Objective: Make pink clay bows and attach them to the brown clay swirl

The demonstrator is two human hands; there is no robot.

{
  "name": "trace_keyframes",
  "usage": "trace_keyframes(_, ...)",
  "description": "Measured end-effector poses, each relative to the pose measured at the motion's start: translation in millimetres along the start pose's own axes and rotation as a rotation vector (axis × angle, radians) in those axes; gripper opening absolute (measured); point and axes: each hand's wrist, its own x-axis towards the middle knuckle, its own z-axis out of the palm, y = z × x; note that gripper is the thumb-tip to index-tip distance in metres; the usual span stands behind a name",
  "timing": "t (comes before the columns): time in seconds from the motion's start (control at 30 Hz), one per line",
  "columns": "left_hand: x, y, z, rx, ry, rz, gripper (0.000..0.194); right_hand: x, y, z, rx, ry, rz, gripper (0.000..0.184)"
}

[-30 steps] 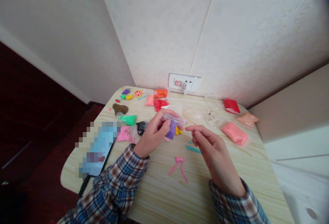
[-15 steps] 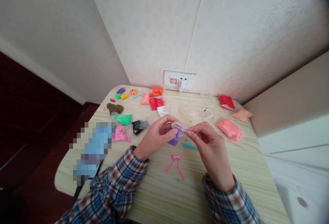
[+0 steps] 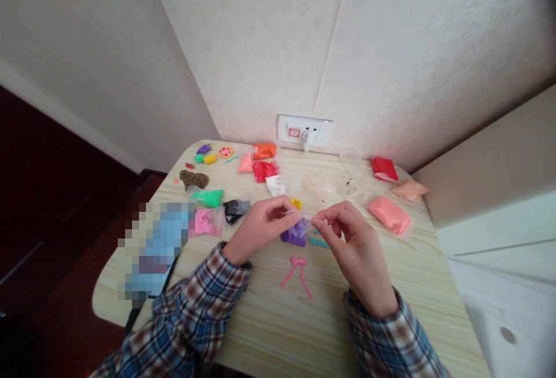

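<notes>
Between my hands hangs a clear plastic bag of purple clay (image 3: 294,234). My left hand (image 3: 264,224) is closed, pinching the bag's upper edge on the left. The fingertips of my right hand (image 3: 354,250) pinch its right upper corner. Below the bag, a pink clay bow (image 3: 298,263) with two long tails lies on the table. A turquoise strip (image 3: 319,242) lies just behind my right fingertips, and a bit of yellow (image 3: 296,204) shows behind the bag.
Bags of green (image 3: 208,197), pink (image 3: 207,223) and black clay (image 3: 236,210) lie left on the table (image 3: 269,320), near a blurred phone-like object (image 3: 163,245). Small clay fruits (image 3: 210,159) and a brown coil (image 3: 193,179) sit farther back. Salmon (image 3: 390,215) and red packs (image 3: 384,169) lie right.
The purple clay bag's top, gathered and looped before, is now drawn out flatter between my fingers, and the bag hangs straighter. The yellow piece behind it shows more.
</notes>
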Motion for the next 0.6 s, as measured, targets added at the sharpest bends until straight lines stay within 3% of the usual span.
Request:
trace_keyframes(0.23,-1.1,0.0,4.4,0.127,0.062,0.057,0.016,0.1,-0.1,1.5,0.052,-0.061,0.034,0.012)
trace_keyframes(0.43,-1.3,-3.6,4.2,-0.101,0.021,-0.033,0.015,-0.6,-0.7,2.5,0.010,-0.028,0.011,0.012)
trace_keyframes(0.6,-2.3,-2.8,-0.4,-0.063,0.056,0.022,0.016,-1.4,0.7,3.7,0.088,-0.061,0.055,0.013)
